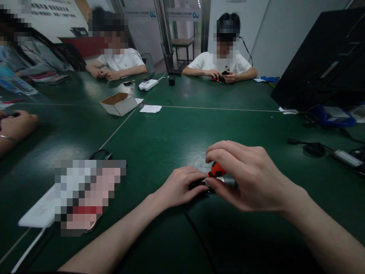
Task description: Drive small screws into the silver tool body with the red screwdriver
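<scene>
Near the middle of the green table, my left hand [182,186] has its fingers and thumb closed round a black-and-silver device [228,180] lying low over the surface. Just right of it, my right hand [242,175] is curled over a stubby orange-and-black screwdriver [218,168]. Only its rounded orange handle shows; fingers hide the tip, so whether it touches the device cannot be seen. Much of the device is also covered by both hands. A dark cord [196,226] runs from below the hands toward the near edge.
At left lie a white power strip [37,213] and a pink, blurred-out item [94,198]. Farther back are an open cardboard box [121,106], a paper slip [150,109] and a white socket [148,84]. A black monitor [322,57] and cables [313,149] stand right. Co-workers sit around.
</scene>
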{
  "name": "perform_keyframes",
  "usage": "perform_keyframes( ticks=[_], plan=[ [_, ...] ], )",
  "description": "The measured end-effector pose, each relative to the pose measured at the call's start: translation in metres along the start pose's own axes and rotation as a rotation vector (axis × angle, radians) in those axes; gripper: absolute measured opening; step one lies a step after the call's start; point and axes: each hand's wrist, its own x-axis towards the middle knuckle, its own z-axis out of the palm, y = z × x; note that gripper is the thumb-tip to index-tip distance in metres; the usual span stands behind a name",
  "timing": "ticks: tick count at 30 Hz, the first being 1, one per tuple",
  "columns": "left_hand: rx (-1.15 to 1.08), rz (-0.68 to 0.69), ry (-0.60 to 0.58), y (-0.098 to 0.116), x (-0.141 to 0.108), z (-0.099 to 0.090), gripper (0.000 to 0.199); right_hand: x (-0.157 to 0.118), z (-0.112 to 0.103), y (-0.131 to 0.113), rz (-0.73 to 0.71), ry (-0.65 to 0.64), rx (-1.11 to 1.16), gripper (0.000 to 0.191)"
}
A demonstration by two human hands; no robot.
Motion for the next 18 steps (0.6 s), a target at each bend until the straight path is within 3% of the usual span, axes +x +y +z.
perform_keyframes(
  ticks=[4, 13, 18],
  plan=[
    [0.014, 0.012, -0.011, -0.0003, 0.0002, -0.0002, 0.023, -0.0003, -0.0015, -0.0011, 0.050, -0.065, 0.134, 0.020],
    [-0.007, -0.026, -0.052, 0.0016, 0.0008, -0.0028, 0.022, -0.0047, 0.0019, 0.0021, 0.033, 0.046, -0.229, 0.021],
    [-0.039, -0.019, -0.021, 0.0021, 0.0010, -0.0022, 0.022, -0.0016, -0.0030, -0.0043, 0.080, -0.069, -0.053, 0.018]
  ],
)
